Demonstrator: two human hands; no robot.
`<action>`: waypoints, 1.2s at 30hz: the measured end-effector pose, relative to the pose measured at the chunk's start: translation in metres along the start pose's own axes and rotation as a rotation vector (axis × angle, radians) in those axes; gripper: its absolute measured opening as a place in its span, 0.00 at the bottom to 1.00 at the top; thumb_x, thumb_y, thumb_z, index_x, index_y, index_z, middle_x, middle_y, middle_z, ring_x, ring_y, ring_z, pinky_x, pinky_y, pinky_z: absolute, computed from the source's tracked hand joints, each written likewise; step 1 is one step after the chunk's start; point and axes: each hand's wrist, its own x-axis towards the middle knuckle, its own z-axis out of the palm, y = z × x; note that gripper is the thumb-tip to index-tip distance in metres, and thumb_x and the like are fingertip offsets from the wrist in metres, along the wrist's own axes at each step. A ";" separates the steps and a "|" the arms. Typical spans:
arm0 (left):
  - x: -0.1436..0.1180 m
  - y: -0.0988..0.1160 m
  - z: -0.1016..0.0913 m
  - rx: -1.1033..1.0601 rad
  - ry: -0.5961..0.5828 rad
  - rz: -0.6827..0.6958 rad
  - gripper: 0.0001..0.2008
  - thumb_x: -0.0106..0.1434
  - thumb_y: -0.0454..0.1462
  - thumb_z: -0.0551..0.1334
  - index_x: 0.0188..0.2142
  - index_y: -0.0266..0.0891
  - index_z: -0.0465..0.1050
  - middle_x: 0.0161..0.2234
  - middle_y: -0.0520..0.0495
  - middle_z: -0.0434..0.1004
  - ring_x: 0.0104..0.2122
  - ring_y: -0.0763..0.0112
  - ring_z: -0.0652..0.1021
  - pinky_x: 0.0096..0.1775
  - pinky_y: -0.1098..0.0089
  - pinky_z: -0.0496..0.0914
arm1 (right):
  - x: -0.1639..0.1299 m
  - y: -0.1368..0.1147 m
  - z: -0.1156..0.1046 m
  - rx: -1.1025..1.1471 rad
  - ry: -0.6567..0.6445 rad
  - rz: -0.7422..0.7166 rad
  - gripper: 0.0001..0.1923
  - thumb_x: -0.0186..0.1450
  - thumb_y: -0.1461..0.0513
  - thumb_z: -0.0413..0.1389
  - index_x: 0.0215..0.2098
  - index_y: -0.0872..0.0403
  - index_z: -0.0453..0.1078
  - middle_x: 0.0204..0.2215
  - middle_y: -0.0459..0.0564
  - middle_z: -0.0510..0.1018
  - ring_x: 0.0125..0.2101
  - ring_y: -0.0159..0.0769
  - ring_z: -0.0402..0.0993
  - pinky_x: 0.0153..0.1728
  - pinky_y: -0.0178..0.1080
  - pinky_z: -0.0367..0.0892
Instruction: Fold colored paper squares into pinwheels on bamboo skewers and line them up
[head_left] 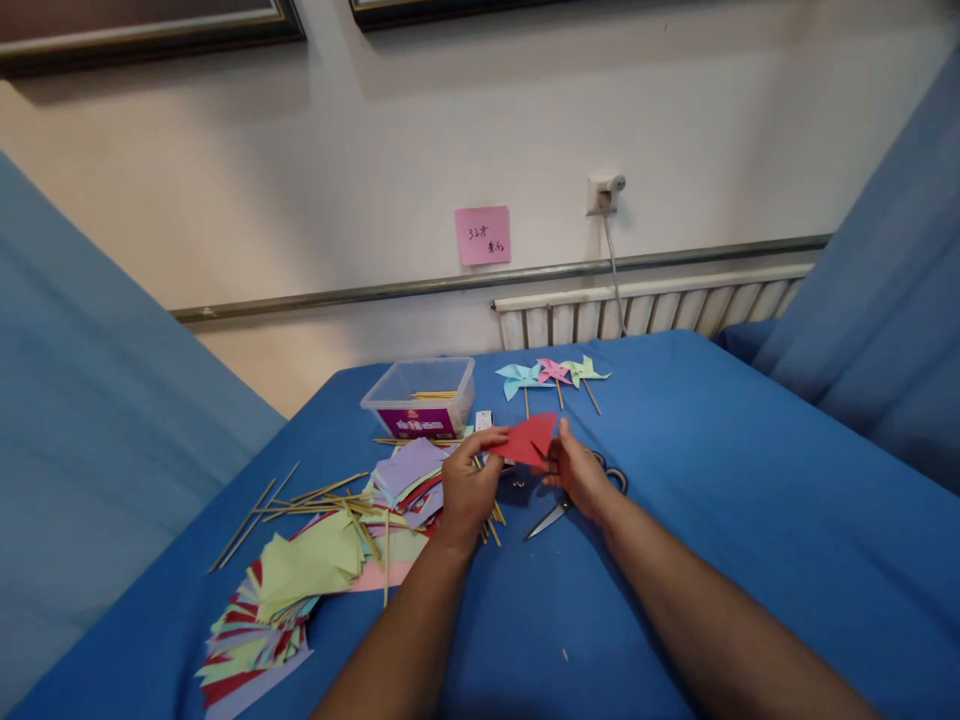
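Observation:
Above the middle of the table, my left hand (471, 490) pinches a red sheet of paper (527, 438) by its left side, with the thumb and fingers closed on it. The paper is cut, and a flap stands up on its right part. At that right edge, my right hand (579, 468) has its fingers curled against the paper, the thumb raised near the corner. Scissors (553, 517) with dark handles lie on the table beneath my right hand, which hides part of them. Finished paper pinwheels in blue (519, 377), pink (553, 371) and green (584, 371) lie behind my hands.
A clear plastic box (420, 400) holding thin sticks stands at the back left. Loose sticks (315, 500), a stack of purple paper (411, 468) and fanned coloured sheets (259, 635) cover the left side. A small white box (483, 420) sits behind my left hand on the blue tablecloth (750, 520).

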 end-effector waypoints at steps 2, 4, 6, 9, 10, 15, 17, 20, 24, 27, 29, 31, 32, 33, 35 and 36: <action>-0.003 0.002 -0.002 0.085 -0.041 0.173 0.09 0.55 0.29 0.61 0.32 0.41 0.78 0.40 0.46 0.81 0.43 0.63 0.78 0.50 0.58 0.68 | -0.003 -0.004 0.001 0.080 -0.094 0.000 0.35 0.63 0.36 0.43 0.36 0.54 0.75 0.30 0.53 0.81 0.26 0.34 0.76 0.25 0.35 0.69; -0.004 0.004 -0.003 0.149 -0.083 0.292 0.11 0.55 0.27 0.60 0.32 0.43 0.78 0.40 0.47 0.81 0.46 0.63 0.77 0.52 0.57 0.67 | -0.007 -0.007 0.002 0.145 -0.190 -0.033 0.36 0.64 0.36 0.41 0.40 0.54 0.76 0.34 0.54 0.82 0.32 0.39 0.78 0.32 0.39 0.72; -0.004 0.006 -0.003 0.185 -0.117 0.342 0.12 0.55 0.26 0.59 0.31 0.44 0.78 0.42 0.47 0.81 0.49 0.62 0.75 0.53 0.56 0.66 | -0.010 -0.009 0.004 0.179 -0.202 -0.102 0.29 0.64 0.40 0.49 0.43 0.53 0.75 0.38 0.53 0.82 0.40 0.41 0.78 0.39 0.42 0.72; -0.004 0.008 -0.001 0.166 -0.114 0.290 0.11 0.55 0.27 0.60 0.32 0.44 0.78 0.45 0.47 0.80 0.52 0.60 0.73 0.55 0.55 0.63 | -0.012 -0.007 0.006 0.180 -0.127 -0.183 0.17 0.58 0.53 0.64 0.42 0.53 0.76 0.39 0.50 0.82 0.41 0.40 0.78 0.45 0.41 0.70; -0.004 0.008 0.001 0.125 -0.088 0.228 0.12 0.55 0.28 0.62 0.35 0.44 0.78 0.47 0.46 0.78 0.52 0.60 0.73 0.56 0.55 0.62 | -0.012 -0.005 0.006 0.183 -0.099 -0.196 0.15 0.56 0.56 0.65 0.40 0.53 0.76 0.37 0.49 0.83 0.39 0.40 0.79 0.45 0.41 0.70; -0.011 0.006 0.015 -0.406 0.082 -0.305 0.24 0.52 0.32 0.66 0.50 0.42 0.71 0.53 0.41 0.73 0.51 0.60 0.74 0.50 0.63 0.68 | -0.008 -0.002 0.007 0.256 -0.030 -0.215 0.13 0.55 0.57 0.66 0.37 0.53 0.77 0.34 0.48 0.83 0.34 0.38 0.79 0.39 0.40 0.72; -0.014 0.006 0.020 -0.631 -0.008 -0.457 0.22 0.52 0.33 0.65 0.48 0.39 0.72 0.49 0.41 0.76 0.48 0.61 0.76 0.47 0.64 0.69 | -0.007 -0.002 0.007 0.272 -0.015 -0.218 0.13 0.55 0.57 0.67 0.37 0.52 0.77 0.35 0.47 0.83 0.34 0.37 0.79 0.39 0.39 0.72; -0.018 0.008 0.024 -0.814 -0.163 -0.532 0.20 0.52 0.34 0.64 0.46 0.36 0.74 0.46 0.41 0.78 0.44 0.62 0.77 0.45 0.66 0.69 | -0.007 0.000 0.008 0.267 0.021 -0.229 0.13 0.54 0.56 0.67 0.36 0.52 0.77 0.34 0.46 0.83 0.33 0.35 0.79 0.38 0.38 0.72; -0.019 0.009 0.027 -0.796 -0.057 -0.612 0.14 0.53 0.38 0.68 0.39 0.35 0.77 0.39 0.44 0.81 0.37 0.68 0.78 0.42 0.69 0.69 | -0.010 0.004 0.011 0.212 0.017 -0.200 0.15 0.54 0.54 0.67 0.36 0.53 0.77 0.33 0.47 0.83 0.31 0.35 0.78 0.36 0.37 0.71; -0.016 0.008 0.028 -0.799 0.033 -0.654 0.15 0.51 0.38 0.70 0.37 0.34 0.77 0.37 0.44 0.82 0.36 0.67 0.79 0.43 0.68 0.70 | -0.013 0.008 0.013 0.158 -0.008 -0.161 0.17 0.54 0.52 0.67 0.36 0.55 0.77 0.32 0.49 0.83 0.29 0.36 0.77 0.34 0.38 0.71; -0.014 0.006 0.027 -0.822 0.058 -0.654 0.15 0.50 0.38 0.71 0.37 0.33 0.77 0.37 0.43 0.82 0.37 0.64 0.80 0.44 0.66 0.71 | -0.014 0.009 0.014 0.117 -0.015 -0.146 0.18 0.54 0.50 0.66 0.34 0.55 0.77 0.29 0.48 0.82 0.27 0.34 0.76 0.31 0.36 0.70; -0.012 0.006 0.025 -0.857 0.076 -0.646 0.14 0.50 0.38 0.71 0.36 0.34 0.77 0.37 0.42 0.82 0.38 0.62 0.80 0.46 0.64 0.71 | -0.015 0.010 0.013 0.082 -0.008 -0.144 0.19 0.55 0.48 0.65 0.32 0.55 0.76 0.27 0.48 0.81 0.24 0.33 0.74 0.28 0.35 0.68; -0.010 0.006 0.024 -0.873 0.085 -0.645 0.14 0.50 0.37 0.71 0.37 0.34 0.77 0.37 0.42 0.82 0.39 0.61 0.80 0.47 0.63 0.71 | -0.015 0.010 0.013 0.068 -0.002 -0.146 0.20 0.55 0.47 0.64 0.32 0.55 0.76 0.26 0.48 0.80 0.24 0.33 0.74 0.27 0.35 0.67; -0.009 0.007 0.022 -0.885 0.096 -0.648 0.14 0.51 0.37 0.70 0.37 0.34 0.77 0.37 0.42 0.82 0.40 0.60 0.80 0.48 0.63 0.71 | -0.015 0.010 0.012 0.057 0.008 -0.153 0.21 0.56 0.45 0.63 0.32 0.55 0.75 0.26 0.49 0.80 0.23 0.33 0.73 0.26 0.35 0.67; -0.007 0.010 0.019 -0.904 0.121 -0.668 0.12 0.52 0.35 0.69 0.38 0.34 0.77 0.38 0.41 0.82 0.43 0.60 0.80 0.50 0.62 0.71 | -0.014 0.010 0.010 0.031 0.050 -0.178 0.22 0.56 0.44 0.61 0.32 0.55 0.75 0.26 0.49 0.79 0.23 0.32 0.73 0.25 0.35 0.66; -0.005 0.011 0.018 -0.910 0.134 -0.680 0.12 0.53 0.34 0.69 0.38 0.34 0.77 0.38 0.41 0.82 0.43 0.60 0.80 0.51 0.61 0.71 | -0.013 0.011 0.009 0.009 0.080 -0.200 0.23 0.56 0.44 0.61 0.32 0.55 0.74 0.26 0.48 0.79 0.22 0.32 0.73 0.24 0.34 0.65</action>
